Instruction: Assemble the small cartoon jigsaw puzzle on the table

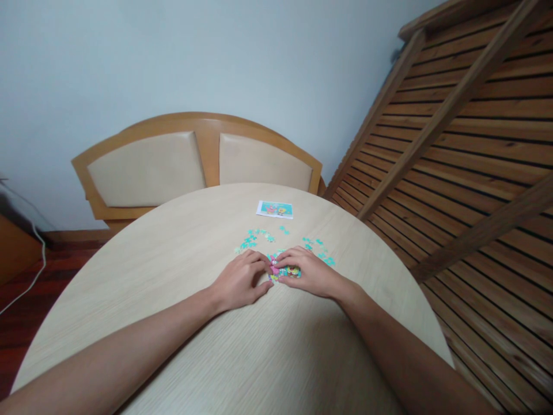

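Observation:
A partly joined jigsaw puzzle (275, 270) with pink, yellow and teal cartoon figures lies flat on the table, between my two hands. My left hand (244, 279) is at its left edge, fingertips bent against the upper side and thumb at the lower corner. Over the right part of the puzzle arches my right hand (309, 271), its thumb at the near edge and its fingers across the far side. Part of the puzzle is hidden beneath the right hand. Loose teal puzzle pieces (249, 238) lie beyond my left hand, and more teal pieces (320, 251) beyond my right.
A picture card (276, 210) showing the cartoon figures lies farther back on the round wooden table (181, 253). Behind the table stands a bench with padded backs (147, 167) against the wall. A slatted wooden frame (453, 138) leans at the right. A white cable (41, 253) hangs at the left.

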The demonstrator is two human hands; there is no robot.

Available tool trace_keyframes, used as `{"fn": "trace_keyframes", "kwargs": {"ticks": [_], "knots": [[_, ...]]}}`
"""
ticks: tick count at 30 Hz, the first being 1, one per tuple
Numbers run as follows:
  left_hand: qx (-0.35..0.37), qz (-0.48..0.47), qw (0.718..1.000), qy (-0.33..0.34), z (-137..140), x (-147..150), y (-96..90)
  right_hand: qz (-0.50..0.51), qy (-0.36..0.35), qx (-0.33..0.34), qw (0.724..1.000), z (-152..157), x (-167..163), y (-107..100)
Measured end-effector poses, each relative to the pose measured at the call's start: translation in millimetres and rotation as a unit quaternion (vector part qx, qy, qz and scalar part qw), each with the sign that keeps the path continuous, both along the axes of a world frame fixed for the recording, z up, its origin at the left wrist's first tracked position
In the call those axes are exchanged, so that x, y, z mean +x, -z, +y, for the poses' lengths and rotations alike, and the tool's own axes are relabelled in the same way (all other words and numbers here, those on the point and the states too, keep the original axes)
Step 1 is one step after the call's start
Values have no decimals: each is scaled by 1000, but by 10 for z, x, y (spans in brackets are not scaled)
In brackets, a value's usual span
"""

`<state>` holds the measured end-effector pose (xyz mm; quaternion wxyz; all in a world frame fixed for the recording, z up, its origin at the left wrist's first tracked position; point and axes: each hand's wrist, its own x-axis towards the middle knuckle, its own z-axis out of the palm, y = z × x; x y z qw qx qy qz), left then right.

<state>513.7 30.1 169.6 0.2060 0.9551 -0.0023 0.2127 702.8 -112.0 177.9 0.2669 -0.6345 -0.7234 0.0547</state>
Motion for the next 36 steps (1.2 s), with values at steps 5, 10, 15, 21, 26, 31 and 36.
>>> {"fn": "trace_keyframes", "kwargs": {"ticks": [5,10,15,21,26,31,36], "knots": [[-1,3,1000,-22,-5,-1,-10,2,2,3,1000,1,-1,8],[-5,6,1000,-16,-3,-7,-22,3,-1,5,1000,-1,-11,-2],[16,14,1000,11,-4,-16,-52,4,-2,-1,1000,-4,-12,-15],[30,22,999,33,-1,-24,-74,6,-1,-4,1000,-8,-4,-18],[75,24,995,64,7,-33,-124,6,-7,-6,1000,-11,-1,-30],[116,21,989,94,0,-47,-167,18,-17,-10,1000,-13,-11,-49],[121,18,988,97,-12,-52,-173,47,73,22,996,-29,160,-76]]}}
